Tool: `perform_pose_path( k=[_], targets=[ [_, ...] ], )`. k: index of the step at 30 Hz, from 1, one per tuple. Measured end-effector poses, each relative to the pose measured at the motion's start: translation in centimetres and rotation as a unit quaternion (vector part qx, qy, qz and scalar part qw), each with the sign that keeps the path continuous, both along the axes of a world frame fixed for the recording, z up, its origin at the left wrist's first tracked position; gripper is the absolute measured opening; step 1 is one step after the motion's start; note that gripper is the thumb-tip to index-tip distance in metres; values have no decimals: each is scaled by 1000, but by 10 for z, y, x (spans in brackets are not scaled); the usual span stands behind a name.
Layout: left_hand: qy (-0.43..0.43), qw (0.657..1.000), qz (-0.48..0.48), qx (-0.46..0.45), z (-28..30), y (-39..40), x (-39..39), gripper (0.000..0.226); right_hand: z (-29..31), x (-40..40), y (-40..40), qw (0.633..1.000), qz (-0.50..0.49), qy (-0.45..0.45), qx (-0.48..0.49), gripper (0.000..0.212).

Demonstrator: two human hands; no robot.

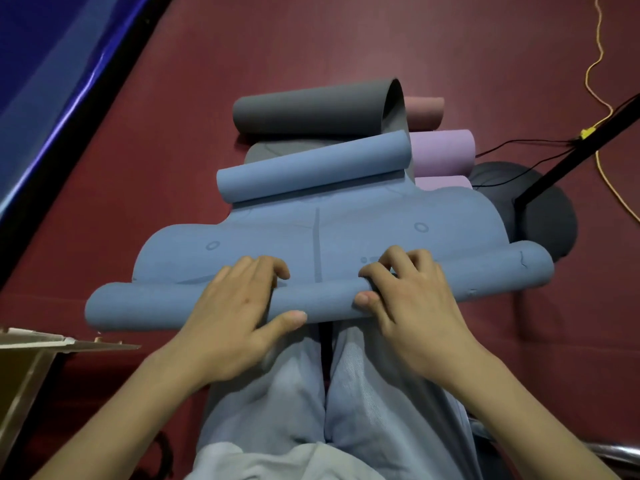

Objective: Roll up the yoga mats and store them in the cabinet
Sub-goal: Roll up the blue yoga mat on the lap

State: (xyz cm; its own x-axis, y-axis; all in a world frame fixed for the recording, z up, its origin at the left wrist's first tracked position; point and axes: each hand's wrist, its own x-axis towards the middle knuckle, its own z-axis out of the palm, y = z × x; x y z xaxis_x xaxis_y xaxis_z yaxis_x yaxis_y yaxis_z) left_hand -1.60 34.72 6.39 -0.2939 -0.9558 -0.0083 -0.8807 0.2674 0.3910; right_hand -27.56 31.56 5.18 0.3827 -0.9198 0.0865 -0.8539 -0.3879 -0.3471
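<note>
Maroon floor point(381, 39) underneath everything, running out to all edges. Blue yoga mat point(322, 237) spread from centre toward 12 o'clock, far end curled back on itself at about 12 o'clock, near end already wound into a roll point(145, 306) lying across the lap from 9 to 3 o'clock. Grey yoga mat point(311, 109) beneath and beyond, also curled at its far end; purple yoga mat point(443, 150) and pink yoga mat point(424, 112) peeking out toward 1 o'clock. Black cushion point(550, 216) at 3 o'clock, cardboard box point(31, 362) at 8 o'clock. Left hand point(239, 313) draped over the roll, fingers slightly spread and curled on top, thumb pressed against the near side. Right hand point(412, 299) likewise, fingers curled over, thumb tucked under. Likely risks: both hands close to the middle, so loose outer ends, telescoping into a cone; right end already creased, prone to kinking; far curl springing back against the advancing roll.
</note>
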Motion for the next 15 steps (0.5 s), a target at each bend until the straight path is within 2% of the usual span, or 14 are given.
perform_pose_path(
  k=[4,8,10,15],
  targets=[
    [22,998,60,-11,-1,-13,2,46,7,10,-5,997,-45,-65,20,24],
    [-13,996,76,55,4,-27,0,55,11,16,-8,997,-1,55,-61,27],
    [-24,995,72,72,4,-31,2,56,15,14,-8,993,13,98,-59,28],
    [11,997,65,37,-4,-21,0,58,16,-2,-14,997,42,68,1,43]
  ],
)
